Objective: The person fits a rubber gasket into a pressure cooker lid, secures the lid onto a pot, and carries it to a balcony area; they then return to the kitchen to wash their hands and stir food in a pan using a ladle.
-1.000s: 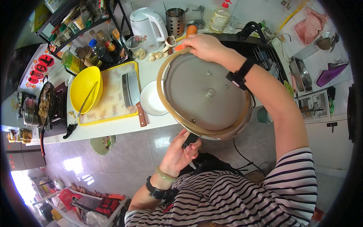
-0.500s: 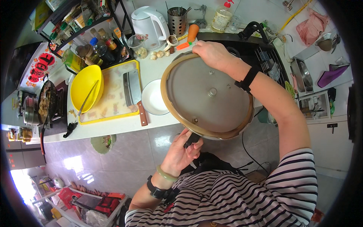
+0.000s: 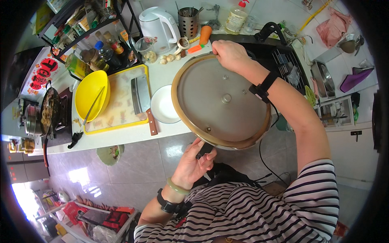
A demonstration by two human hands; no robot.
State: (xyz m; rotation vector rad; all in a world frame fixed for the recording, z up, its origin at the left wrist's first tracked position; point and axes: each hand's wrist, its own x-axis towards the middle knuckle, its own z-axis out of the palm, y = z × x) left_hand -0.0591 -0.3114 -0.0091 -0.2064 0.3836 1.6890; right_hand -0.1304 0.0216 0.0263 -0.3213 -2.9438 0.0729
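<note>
A large pressure cooker lid (image 3: 202, 95) is held up in front of me at the counter's edge, its grey metal inside facing me. A yellowish-brown sealing ring (image 3: 178, 103) runs around its rim. My left hand (image 3: 192, 162) is closed around the short black handle (image 3: 205, 150) at the lid's near edge. At the far rim my right hand (image 3: 231, 56) is closed, its fingertips partly hidden. Left of the lid, a white plate (image 3: 164, 106) lies partly behind it, and a cleaver (image 3: 141, 95) rests on the yellow-edged cutting board (image 3: 115, 83).
A yellow bowl (image 3: 92, 97) stands on the board's left part. Behind are a white kettle (image 3: 156, 30), a utensil holder (image 3: 189, 24), carrots (image 3: 205, 35) and a soap bottle (image 3: 236, 18). A pan of food (image 3: 49, 107) is far left; a bowl (image 3: 110, 155) sits on the floor.
My right hand has shifted slightly along the far rim, with its fingers curled over more. The lid stays nearly in the same place, and my left hand keeps its grip.
</note>
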